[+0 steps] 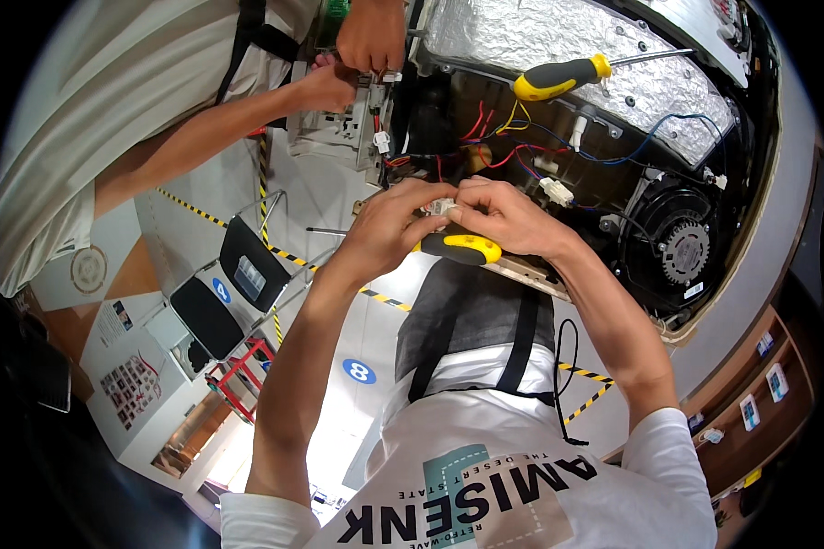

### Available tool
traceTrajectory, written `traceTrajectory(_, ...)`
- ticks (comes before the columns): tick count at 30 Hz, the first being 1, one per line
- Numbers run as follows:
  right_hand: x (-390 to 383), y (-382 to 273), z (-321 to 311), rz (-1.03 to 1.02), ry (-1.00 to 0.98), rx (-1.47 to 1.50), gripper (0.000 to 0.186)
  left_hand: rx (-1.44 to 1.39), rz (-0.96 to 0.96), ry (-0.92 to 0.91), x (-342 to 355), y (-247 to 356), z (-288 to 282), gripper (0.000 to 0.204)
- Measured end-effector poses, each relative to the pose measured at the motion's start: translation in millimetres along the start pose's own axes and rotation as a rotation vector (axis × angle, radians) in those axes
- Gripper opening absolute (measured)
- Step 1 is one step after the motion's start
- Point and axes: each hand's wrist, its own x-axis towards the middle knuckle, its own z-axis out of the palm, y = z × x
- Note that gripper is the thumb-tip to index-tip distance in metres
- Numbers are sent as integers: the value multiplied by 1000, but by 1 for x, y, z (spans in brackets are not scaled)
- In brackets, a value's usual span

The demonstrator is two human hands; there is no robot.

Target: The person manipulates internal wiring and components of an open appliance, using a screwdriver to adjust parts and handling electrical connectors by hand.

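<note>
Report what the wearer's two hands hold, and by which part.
The left hand and right hand pinch a small white connector by its left and right sides; whether the left hand also grips the lower screwdriver cannot be told.

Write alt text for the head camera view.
A person's left hand and right hand hold a white connector at the edge of an opened appliance with coloured wires. One yellow-and-black screwdriver is near them, another screwdriver on silver foil; a co-worker's hands show at upper left.

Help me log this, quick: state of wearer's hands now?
Left hand: closed, pinching a small whitish connector; whether also gripping the lower screwdriver, cannot tell.
Right hand: closed, pinching the same connector.
</note>
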Motion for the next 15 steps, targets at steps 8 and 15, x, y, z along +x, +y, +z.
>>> traceTrajectory(8,1,6,-3,28,-24,65,30,35,64,13,1,2,2,30)
traceTrajectory(15,-2,3,-2,-19,-9,13,31,52,96,31,-2,2,2,33)
